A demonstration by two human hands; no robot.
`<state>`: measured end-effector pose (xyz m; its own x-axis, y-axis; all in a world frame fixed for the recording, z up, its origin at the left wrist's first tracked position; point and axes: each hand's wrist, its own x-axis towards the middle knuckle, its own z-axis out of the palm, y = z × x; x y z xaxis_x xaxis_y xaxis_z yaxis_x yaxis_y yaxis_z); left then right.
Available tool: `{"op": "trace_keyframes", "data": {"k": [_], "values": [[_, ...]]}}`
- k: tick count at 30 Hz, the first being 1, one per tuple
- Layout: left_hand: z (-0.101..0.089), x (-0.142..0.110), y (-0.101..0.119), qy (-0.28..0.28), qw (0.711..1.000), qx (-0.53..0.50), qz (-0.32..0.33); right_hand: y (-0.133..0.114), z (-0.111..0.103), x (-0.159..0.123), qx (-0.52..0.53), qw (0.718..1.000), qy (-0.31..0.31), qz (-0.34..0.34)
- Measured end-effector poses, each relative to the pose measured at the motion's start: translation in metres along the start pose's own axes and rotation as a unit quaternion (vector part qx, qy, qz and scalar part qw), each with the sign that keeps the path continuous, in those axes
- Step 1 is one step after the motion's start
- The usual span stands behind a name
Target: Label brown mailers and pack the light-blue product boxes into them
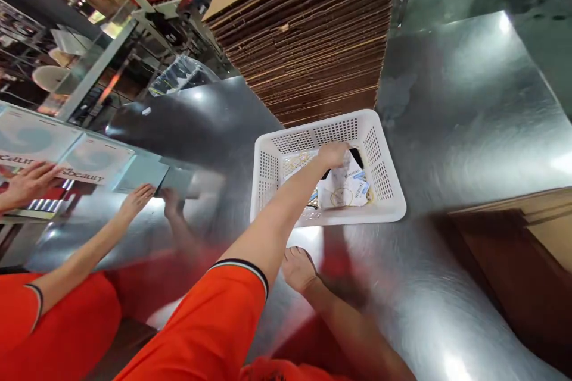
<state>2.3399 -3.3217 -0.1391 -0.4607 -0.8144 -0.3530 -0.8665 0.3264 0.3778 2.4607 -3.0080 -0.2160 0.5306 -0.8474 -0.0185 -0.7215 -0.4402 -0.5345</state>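
Note:
My left hand [333,155] is down inside a white plastic basket [328,220], fingers curled over the contents. What its fingertips touch or hold is hidden. White sheets with printed barcodes and blue marks [355,186] lie beneath and beside it. A yellow rubber band [341,197] lies on one sheet, with others at the basket's left. A black item [356,158] shows just right of the hand. My right hand [298,268] rests near the metal tabletop in front of the basket, fingers curled in, and nothing shows in it.
A tall stack of flat cardboard [313,53] stands right behind the basket. More cardboard [518,250] lies at the right on the metal table [451,125]. To the left, a co-worker's hands [136,199] rest at pale printed boxes [96,161].

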Motion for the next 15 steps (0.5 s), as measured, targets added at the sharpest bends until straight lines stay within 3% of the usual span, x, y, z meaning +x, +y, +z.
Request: {"op": "trace_keyframes", "data": {"k": [3, 6, 10, 15], "values": [[-0.008, -0.01, -0.014, 0.087, 0.985, -0.14, -0.056, 0.001, -0.001, 0.001, -0.008, 1.0, 0.002, 0.004], [-0.022, -0.044, -0.036, 0.162, 0.932, -0.3, -0.121, 0.001, -0.002, 0.001, -0.016, 1.0, 0.008, 0.003], [-0.043, -0.123, -0.075, 0.244, 0.825, -0.481, -0.167, 0.0, -0.003, -0.001, -0.037, 0.999, 0.02, 0.01], [-0.056, -0.225, -0.121, 0.362, 0.672, -0.623, -0.172, 0.0, 0.0, -0.002, -0.081, 0.996, 0.03, -0.004]]}}
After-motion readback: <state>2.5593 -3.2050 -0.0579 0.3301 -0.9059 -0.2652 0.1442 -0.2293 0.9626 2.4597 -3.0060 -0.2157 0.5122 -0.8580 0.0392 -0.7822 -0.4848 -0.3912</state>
